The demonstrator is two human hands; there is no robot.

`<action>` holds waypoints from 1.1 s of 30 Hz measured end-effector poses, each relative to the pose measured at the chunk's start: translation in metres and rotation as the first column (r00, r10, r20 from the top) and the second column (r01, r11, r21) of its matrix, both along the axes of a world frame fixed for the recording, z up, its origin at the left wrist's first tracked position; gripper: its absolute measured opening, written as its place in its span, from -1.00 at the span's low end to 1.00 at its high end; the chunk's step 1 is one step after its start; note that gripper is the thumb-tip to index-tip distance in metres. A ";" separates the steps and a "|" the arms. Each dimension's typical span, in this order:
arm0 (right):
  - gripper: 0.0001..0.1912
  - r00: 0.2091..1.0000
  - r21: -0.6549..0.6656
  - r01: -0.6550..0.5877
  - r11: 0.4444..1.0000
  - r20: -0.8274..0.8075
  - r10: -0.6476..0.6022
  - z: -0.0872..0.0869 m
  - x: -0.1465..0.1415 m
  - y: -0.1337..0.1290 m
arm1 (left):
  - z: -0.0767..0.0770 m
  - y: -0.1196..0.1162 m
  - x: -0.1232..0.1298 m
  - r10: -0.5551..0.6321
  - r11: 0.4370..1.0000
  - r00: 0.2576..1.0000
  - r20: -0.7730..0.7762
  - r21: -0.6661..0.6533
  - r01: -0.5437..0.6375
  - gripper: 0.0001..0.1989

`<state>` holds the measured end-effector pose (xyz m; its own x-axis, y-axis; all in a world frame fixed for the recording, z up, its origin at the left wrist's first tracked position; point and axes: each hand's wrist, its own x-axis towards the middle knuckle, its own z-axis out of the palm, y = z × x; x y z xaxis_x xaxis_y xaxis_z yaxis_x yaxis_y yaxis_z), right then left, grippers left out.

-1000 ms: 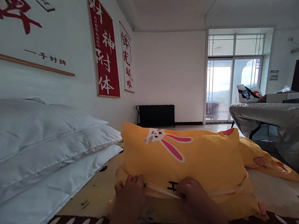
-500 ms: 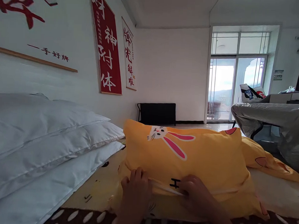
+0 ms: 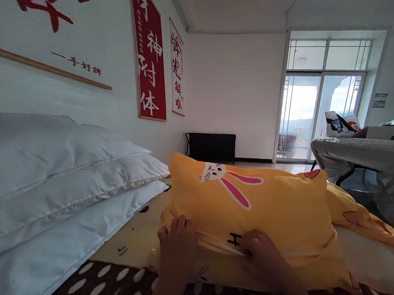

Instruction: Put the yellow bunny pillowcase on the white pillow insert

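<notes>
A yellow pillow [image 3: 286, 205] with a white rabbit print and pink ears lies in front of me on the bed. Along its near side runs a pale strip [image 3: 220, 244], which looks like the zipper opening of the pillowcase. At the left end of that strip, my left hand [image 3: 178, 248] is closed on the fabric with bent fingers. My right hand [image 3: 260, 252] pinches the strip's right end beside a black letter H; its fingertips are partly hidden, and I cannot see a zipper pull.
White pillows [image 3: 84, 163] are stacked on the left. More yellow fabric [image 3: 361, 213] lies behind the pillow's right end. Beneath is a cream and brown spotted bedcover [image 3: 104, 274]. A plastic-covered table [image 3: 355, 149] stands at the right, and a black folded piece of furniture [image 3: 212, 147] by the far wall.
My view has turned slightly left, so the pillow and room sit further right in the picture. Both hands keep their grip on the pillowcase, with little visible movement along the strip.
</notes>
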<state>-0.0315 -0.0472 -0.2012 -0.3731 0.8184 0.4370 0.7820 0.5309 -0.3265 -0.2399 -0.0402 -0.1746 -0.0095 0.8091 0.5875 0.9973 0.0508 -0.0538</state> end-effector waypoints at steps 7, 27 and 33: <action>-0.92 0.998 0.036 0.013 0.999 0.056 -0.015 -0.010 -0.002 0.006 | 0.005 -0.004 -0.003 -0.031 0.981 0.996 -0.089 -0.193 0.014 -0.64; -0.91 0.988 0.068 -0.051 0.996 0.148 0.041 -0.004 0.001 -0.006 | 0.016 -0.003 -0.014 -0.019 0.957 0.998 0.065 -0.287 0.037 -0.64; -0.93 0.984 0.057 -0.058 0.997 0.174 0.047 -0.007 -0.001 -0.006 | 0.012 0.005 -0.017 -0.113 0.973 0.985 0.129 -0.189 0.136 -0.69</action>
<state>-0.0322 -0.0529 -0.2082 -0.4888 0.7694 0.4112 0.7944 0.5874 -0.1547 -0.2573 -0.0354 -0.1631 0.0392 0.9077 0.4178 0.9950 -0.0739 0.0671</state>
